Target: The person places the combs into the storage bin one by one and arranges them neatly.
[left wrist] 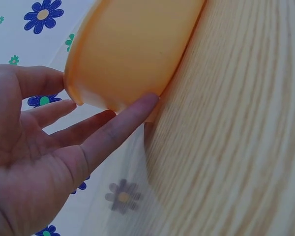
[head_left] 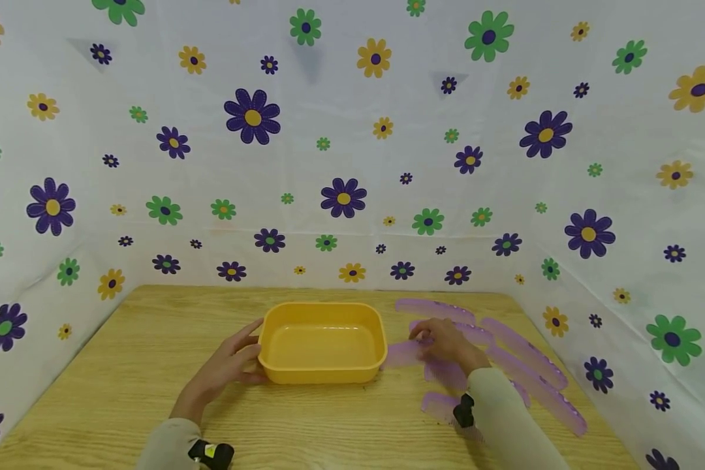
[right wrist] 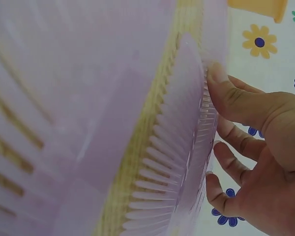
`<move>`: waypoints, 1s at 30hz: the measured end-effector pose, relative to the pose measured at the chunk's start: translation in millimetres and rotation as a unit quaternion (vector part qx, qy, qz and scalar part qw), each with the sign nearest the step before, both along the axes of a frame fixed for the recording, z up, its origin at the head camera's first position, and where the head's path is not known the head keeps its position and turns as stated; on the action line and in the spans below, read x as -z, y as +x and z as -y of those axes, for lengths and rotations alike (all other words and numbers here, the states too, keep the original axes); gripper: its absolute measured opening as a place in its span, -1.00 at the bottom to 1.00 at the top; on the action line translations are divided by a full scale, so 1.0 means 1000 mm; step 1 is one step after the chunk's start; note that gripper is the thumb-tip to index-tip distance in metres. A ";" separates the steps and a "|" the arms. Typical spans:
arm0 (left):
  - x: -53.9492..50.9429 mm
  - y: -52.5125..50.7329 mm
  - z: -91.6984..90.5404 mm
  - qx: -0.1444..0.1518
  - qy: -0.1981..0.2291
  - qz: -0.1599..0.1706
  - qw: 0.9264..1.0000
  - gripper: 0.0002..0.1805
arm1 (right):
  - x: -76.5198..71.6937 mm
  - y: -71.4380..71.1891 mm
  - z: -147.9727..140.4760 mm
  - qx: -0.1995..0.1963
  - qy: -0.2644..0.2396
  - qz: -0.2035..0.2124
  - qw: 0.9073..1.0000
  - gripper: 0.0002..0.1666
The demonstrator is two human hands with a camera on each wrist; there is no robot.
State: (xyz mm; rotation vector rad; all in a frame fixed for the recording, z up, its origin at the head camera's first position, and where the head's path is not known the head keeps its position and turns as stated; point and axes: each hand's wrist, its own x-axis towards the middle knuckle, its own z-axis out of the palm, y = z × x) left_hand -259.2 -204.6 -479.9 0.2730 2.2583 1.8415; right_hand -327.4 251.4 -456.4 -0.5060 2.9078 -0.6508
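A yellow rectangular plastic tub (head_left: 323,376) stands on the wooden table, with nothing inside it. My left hand (head_left: 229,365) is at its left end; in the left wrist view, extended fingers (left wrist: 123,123) touch the tub's wall (left wrist: 132,54). Several translucent purple combs lie spread right of the tub. My right hand (head_left: 446,343) is over the middle of them, fingers loosely bent. In the right wrist view its thumb lies against or just beside a comb (right wrist: 174,108); contact is hard to make out. The hand and sleeve cover parts of some combs.
One comb (head_left: 402,354) lies close against the tub's right side. Longer combs (head_left: 540,388) stretch toward the table's right edge. White flower-print cloth (head_left: 352,156) encloses the wooden table (head_left: 305,424) at the back and both sides.
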 end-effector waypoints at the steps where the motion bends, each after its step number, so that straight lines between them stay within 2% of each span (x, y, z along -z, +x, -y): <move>1: 0.000 0.000 0.001 0.002 -0.001 0.000 1.000 -0.29 | 0.000 0.001 0.000 0.002 0.000 0.002 1.000 -0.67; 4: 0.000 0.001 0.002 0.006 0.003 0.001 1.000 -0.30 | 0.001 0.003 -0.001 0.011 -0.006 0.014 1.000 -0.72; 9: 0.002 0.002 0.003 0.018 0.001 -0.006 1.000 -0.30 | 0.000 0.004 -0.006 -0.012 -0.029 0.016 0.999 -0.81; 15: 0.004 -0.001 0.002 0.016 0.000 -0.017 1.000 -0.32 | -0.009 -0.004 -0.022 -0.085 -0.064 -0.044 0.993 -0.88; 18: 0.004 -0.002 0.003 0.004 -0.003 -0.019 1.000 -0.33 | -0.016 -0.006 -0.029 -0.102 -0.067 -0.062 0.991 -0.89; 23: 0.004 -0.002 0.004 -0.004 -0.004 -0.032 0.999 -0.35 | -0.028 -0.004 -0.033 -0.078 -0.060 -0.071 0.993 -0.85; 30: 0.005 -0.005 0.000 -0.011 -0.015 -0.044 0.999 -0.35 | -0.050 0.000 -0.025 -0.049 -0.089 -0.097 0.990 -0.78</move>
